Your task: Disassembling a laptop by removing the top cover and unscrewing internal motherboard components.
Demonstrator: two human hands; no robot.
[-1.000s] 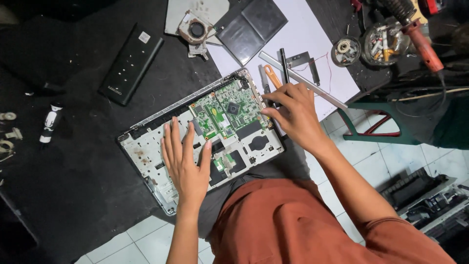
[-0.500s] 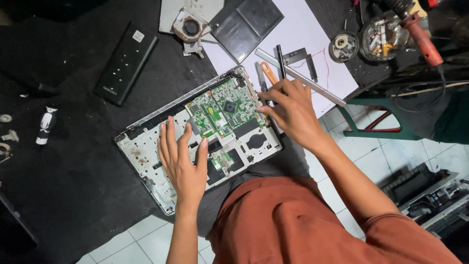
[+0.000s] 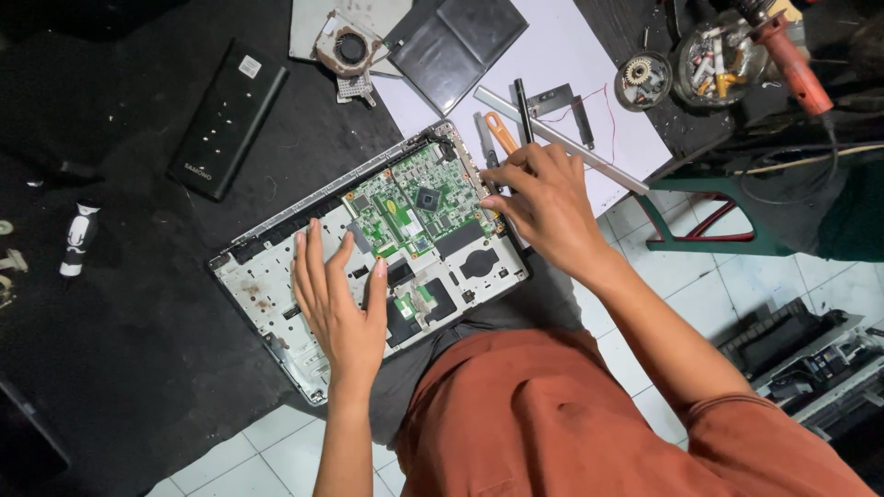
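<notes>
An opened laptop base (image 3: 267,285) rests on my lap and a black mat, its green circuit board (image 3: 414,207) exposed. My left hand (image 3: 336,299) lies flat on the base's left half, fingers spread, holding nothing. My right hand (image 3: 548,202) sits at the base's right edge next to the board, fingers curled; I cannot tell whether they pinch a small part. An orange-handled screwdriver (image 3: 500,132) lies just beyond the right hand's fingertips.
A black battery pack (image 3: 226,120), a cooling fan (image 3: 348,46) and a dark panel (image 3: 456,41) lie further out. A metal strip (image 3: 562,140) rests on white paper (image 3: 589,83). A jar of bits (image 3: 714,60), a red-handled tool (image 3: 790,60) and a green stool frame (image 3: 700,230) stand at right.
The view has shifted slightly. My left hand slid a little left on the base; my right hand stays at the right edge of the board.
</notes>
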